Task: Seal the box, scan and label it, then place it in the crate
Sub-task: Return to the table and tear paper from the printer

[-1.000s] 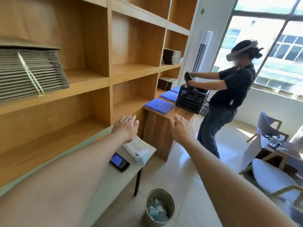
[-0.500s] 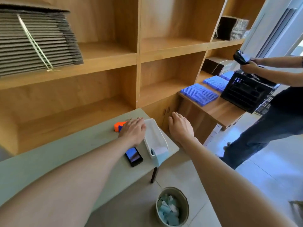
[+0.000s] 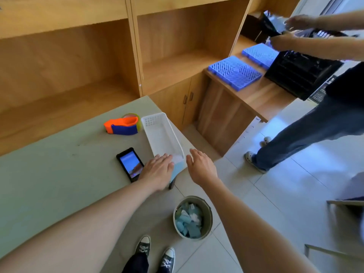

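The left hand lies flat, fingers straight, at the near end of the white tray, fingertips over the pale labels in it; its grip holds nothing. The right hand hovers just beside that end of the tray, off the desk edge, fingers spread and loose, its grip also empty. No box is in view.

The tray sits along the right edge of the green desk. The phone, screen lit, lies just left of the left hand. Further back, the orange and blue tape gun rests touching the tray's far corner.

On the floor below stands a bin of paper scraps. Beyond, blue panels lie on a wooden counter beside a black crate, where another person works.
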Demonstrator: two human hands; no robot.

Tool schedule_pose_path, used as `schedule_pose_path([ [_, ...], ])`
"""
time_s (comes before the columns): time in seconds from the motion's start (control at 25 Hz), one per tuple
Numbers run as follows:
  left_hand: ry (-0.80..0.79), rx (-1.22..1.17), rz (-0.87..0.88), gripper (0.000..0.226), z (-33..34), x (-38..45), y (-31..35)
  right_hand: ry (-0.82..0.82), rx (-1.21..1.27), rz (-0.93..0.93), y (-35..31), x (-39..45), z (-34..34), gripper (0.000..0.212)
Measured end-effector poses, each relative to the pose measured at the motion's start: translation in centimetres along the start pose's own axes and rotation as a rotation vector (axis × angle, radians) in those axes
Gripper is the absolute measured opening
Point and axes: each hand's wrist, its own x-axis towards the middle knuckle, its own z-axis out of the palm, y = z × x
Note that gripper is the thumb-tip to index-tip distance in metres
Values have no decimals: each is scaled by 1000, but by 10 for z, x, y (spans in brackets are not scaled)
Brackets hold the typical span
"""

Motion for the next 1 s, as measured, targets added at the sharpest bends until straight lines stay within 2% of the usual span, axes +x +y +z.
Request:
schedule_pose_path([
  [0.28, -105, -9, 47, 54, 47, 39, -13, -123, 72, 60, 23, 8, 59, 43],
  [0.4, -121, 10, 78, 54, 51, 58, -15, -113, 152, 115, 31, 17, 74, 43],
  [0.64, -166, 104, 110, 56, 62, 65, -23, -117, 530, 321, 35, 38, 92, 48],
  [0.8, -155, 57, 130, 55, 66, 64, -30, -122, 690, 414, 37, 43, 107, 31],
  [1.0, -71, 20, 184, 48, 59, 69, -33, -37, 862, 468, 39, 36, 116, 7],
])
